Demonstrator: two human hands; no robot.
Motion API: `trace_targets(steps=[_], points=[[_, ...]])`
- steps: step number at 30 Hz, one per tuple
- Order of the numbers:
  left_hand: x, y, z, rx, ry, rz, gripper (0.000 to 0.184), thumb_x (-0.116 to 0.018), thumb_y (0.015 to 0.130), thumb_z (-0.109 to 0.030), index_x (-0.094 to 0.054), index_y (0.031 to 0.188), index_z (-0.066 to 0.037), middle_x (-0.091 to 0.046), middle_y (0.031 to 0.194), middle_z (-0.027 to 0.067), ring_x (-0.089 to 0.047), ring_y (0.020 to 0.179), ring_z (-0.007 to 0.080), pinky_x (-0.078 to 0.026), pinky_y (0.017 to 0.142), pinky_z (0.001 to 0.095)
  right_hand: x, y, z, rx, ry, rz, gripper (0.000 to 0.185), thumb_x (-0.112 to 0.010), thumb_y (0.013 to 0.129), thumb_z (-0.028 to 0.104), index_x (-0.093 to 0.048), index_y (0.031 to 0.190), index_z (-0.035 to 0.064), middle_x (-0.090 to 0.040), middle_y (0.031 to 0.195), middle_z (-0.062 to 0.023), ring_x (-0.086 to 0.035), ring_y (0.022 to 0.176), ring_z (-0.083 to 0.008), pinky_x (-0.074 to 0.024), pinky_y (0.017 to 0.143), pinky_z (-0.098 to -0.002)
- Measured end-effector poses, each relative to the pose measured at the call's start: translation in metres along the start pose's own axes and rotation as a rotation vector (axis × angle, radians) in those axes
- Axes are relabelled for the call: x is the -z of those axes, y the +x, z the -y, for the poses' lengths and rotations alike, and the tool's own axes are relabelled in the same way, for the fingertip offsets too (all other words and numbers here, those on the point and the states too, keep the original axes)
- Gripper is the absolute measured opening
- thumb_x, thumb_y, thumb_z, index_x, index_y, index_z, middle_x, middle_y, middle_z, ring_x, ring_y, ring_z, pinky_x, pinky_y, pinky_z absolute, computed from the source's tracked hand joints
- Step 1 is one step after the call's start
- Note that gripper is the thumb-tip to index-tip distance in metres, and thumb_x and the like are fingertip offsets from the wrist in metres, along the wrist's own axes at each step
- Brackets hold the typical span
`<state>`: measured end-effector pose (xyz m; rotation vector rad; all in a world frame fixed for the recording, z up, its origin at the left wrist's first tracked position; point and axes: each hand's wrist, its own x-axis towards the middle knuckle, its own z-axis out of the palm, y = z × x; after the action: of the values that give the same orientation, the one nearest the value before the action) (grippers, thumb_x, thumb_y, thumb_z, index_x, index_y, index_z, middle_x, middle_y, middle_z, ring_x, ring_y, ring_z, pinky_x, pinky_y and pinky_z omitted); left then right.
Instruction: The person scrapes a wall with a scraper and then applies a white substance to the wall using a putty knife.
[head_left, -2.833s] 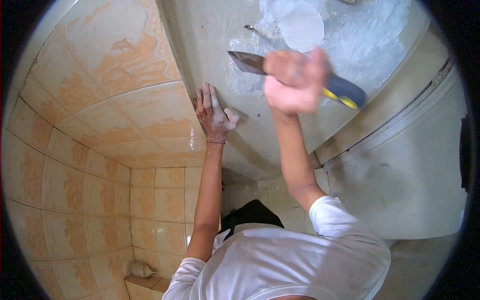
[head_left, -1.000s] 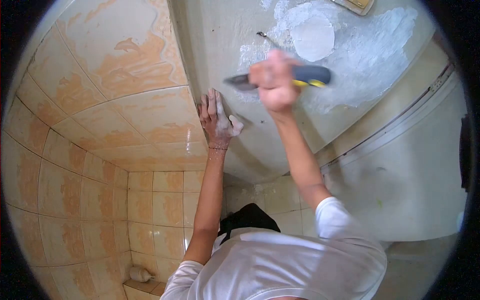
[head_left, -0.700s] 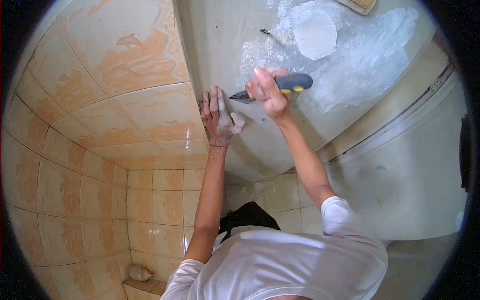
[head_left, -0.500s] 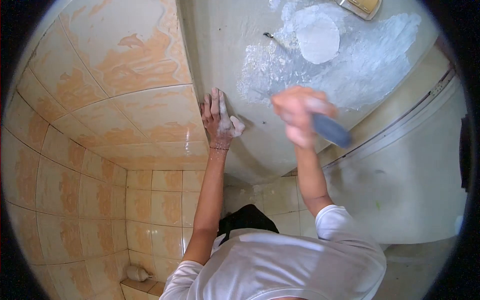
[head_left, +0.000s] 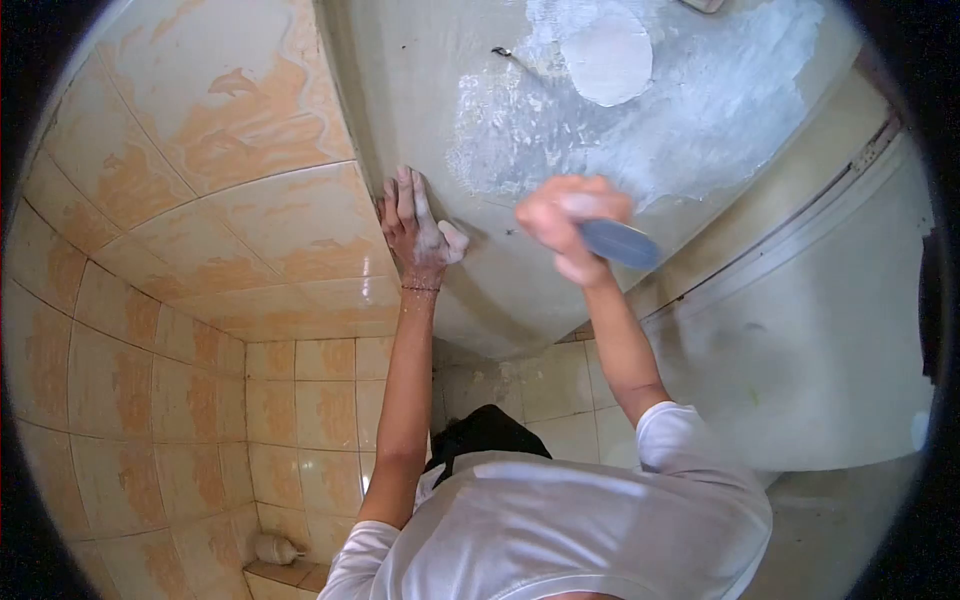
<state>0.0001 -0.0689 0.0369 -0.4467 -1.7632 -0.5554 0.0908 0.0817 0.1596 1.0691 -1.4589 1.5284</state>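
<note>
My left hand (head_left: 418, 225), dusted with white powder, presses against the pale grey-green panel (head_left: 480, 310) beside the tiled wall. Its fingers are stretched out and hold nothing. Blurred by motion, my right hand (head_left: 575, 220) is closed around a tool with a blue-grey handle (head_left: 620, 244). Its working end is hidden or smeared, so I cannot tell its exact kind. The fist is over the lower edge of a rough whitish patch (head_left: 710, 110) on the panel. A smooth round white area (head_left: 607, 60) lies within that patch.
A small dark fitting (head_left: 502, 51) sticks out of the panel. Part of a pale object (head_left: 703, 4) shows at the top edge. Patterned tiles (head_left: 250, 170) cover the left wall. A metal-edged frame (head_left: 780, 245) runs along the right, and a bottle-like object (head_left: 277, 548) sits lower left.
The view has shifted slightly, so the panel and patch appear further up and left. My right hand with the tool has moved a little leftward; my left hand stays on the panel.
</note>
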Motion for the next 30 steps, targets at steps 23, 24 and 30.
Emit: trace_targets(steps=[23, 24, 30], points=[[0.003, -0.007, 0.001, 0.007, 0.006, 0.047, 0.072, -0.038, 0.077, -0.031, -0.037, 0.139, 0.006, -0.035, 0.145, 0.0193, -0.032, 0.131, 0.0424, -0.028, 0.109, 0.0498, 0.024, -0.011, -0.003, -0.305, -0.07, -0.008, 0.028, -0.049, 0.094, 0.006, -0.041, 0.066, 0.0062, -0.038, 0.058, 0.0, -0.031, 0.047, -0.0094, -0.0257, 0.045, -0.0269], [0.003, -0.006, 0.001, -0.002, 0.015, 0.041, 0.072, -0.038, 0.077, -0.031, -0.037, 0.138, 0.006, -0.035, 0.145, 0.0192, -0.032, 0.131, 0.0423, -0.028, 0.109, 0.0499, 0.02, -0.016, 0.002, -0.158, -0.122, -0.07, 0.03, -0.049, 0.094, 0.006, -0.04, 0.066, 0.007, -0.037, 0.059, 0.0002, -0.03, 0.048, -0.0094, -0.0254, 0.045, -0.0271], [0.006, -0.01, -0.001, -0.015, -0.018, 0.036, 0.071, -0.038, 0.078, -0.032, -0.037, 0.139, 0.005, -0.034, 0.145, 0.0189, -0.033, 0.131, 0.0426, -0.028, 0.109, 0.05, 0.03, -0.021, -0.005, -0.379, -0.284, -0.049, 0.031, -0.058, 0.086, 0.008, -0.045, 0.058, 0.0046, -0.045, 0.053, -0.0027, -0.039, 0.044, -0.0106, -0.0282, 0.042, -0.0283]])
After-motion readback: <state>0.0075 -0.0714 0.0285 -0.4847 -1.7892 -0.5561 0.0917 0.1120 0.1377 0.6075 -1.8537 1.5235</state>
